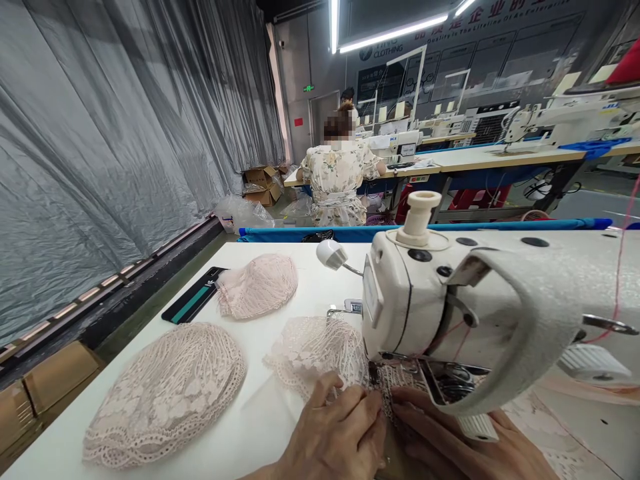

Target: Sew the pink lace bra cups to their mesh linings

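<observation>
A cream lace piece [320, 353] lies at the needle area of a white sewing machine [395, 300], part of it under the machine head. My left hand [337, 427] is closed on its near edge, fingers bent, just left of the needle area. Stretched fingers of my right hand [440, 433] lie flat on the lace right of the needle, partly hidden behind the machine's curved guard. Pink thread [623, 247] runs down to the machine at the right. The needle itself and the fabric under my fingers cannot be made out clearly.
Left on the white table [270, 433] lie a stack of lace pieces [170, 393] and a pale pink lace piece [260, 283] overlapping a dark, green-striped flat object [193, 297]. Ahead, a person in a floral top [340, 177] sits at another table. Cardboard boxes [263, 183] stand beyond.
</observation>
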The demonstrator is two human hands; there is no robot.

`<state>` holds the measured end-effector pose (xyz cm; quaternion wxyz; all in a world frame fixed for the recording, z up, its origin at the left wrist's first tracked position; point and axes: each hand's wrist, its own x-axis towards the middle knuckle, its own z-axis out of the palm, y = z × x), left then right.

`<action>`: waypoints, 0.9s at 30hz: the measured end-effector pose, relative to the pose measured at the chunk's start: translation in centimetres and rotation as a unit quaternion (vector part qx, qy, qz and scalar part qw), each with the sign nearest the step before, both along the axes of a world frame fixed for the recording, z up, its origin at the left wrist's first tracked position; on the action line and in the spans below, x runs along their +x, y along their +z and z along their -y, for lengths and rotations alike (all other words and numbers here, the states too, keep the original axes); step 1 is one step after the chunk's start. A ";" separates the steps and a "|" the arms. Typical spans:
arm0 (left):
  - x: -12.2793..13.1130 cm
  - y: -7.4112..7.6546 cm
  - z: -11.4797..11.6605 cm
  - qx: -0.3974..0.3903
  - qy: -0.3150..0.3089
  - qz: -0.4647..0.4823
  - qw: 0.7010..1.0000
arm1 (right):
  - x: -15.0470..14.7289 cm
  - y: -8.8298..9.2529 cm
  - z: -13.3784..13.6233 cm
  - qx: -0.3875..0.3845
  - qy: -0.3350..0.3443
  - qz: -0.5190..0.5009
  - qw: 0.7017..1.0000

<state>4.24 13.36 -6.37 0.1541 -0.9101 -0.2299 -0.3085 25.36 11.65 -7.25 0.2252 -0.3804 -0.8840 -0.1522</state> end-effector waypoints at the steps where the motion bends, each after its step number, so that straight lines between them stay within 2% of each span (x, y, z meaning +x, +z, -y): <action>1: 0.0 0.1 0.0 -0.002 0.000 0.003 1.000 | 0.0 -0.1 0.0 -0.002 0.002 0.004 1.000; 10: 0.1 0.2 0.2 -0.003 0.000 -0.006 1.000 | 0.2 -0.6 0.1 -0.013 -0.001 -0.001 1.000; 15: -0.1 0.2 0.3 -0.043 0.007 -0.038 0.998 | 0.3 -0.7 0.3 0.007 0.006 0.004 1.000; 20: -0.3 0.2 0.5 -0.069 0.007 -0.064 0.996 | 0.3 -0.7 0.4 -0.011 -0.002 0.013 1.000; 27: -0.1 -0.1 0.6 -0.072 0.006 -0.059 0.996 | 0.2 -0.5 0.2 0.031 0.006 0.034 0.999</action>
